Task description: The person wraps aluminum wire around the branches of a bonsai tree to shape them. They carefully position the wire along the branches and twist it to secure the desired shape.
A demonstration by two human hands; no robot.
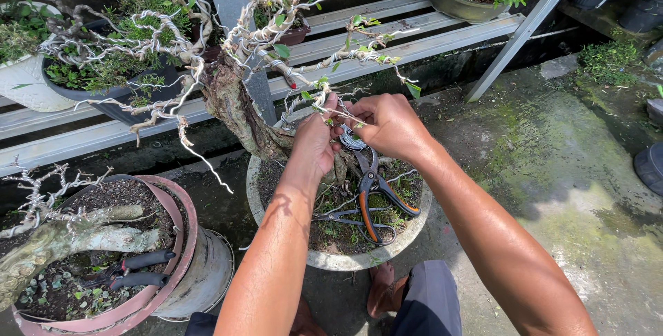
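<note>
Mossy concrete floor (573,170) and a slatted metal bench (387,39) lie behind the work. Left hand (314,139) is pinched shut on a thin twig (324,104) of the small tree (235,101); right hand (390,125) is closed around a coil of wire (351,139) just beside it. Winding goes best, I judge, with the twig steadied close to the turn. Orange-handled cutters (373,198) rest on the soil in the round pot (345,260); black-handled pliers (138,270) lie in the neighbouring pot (183,239).
</note>
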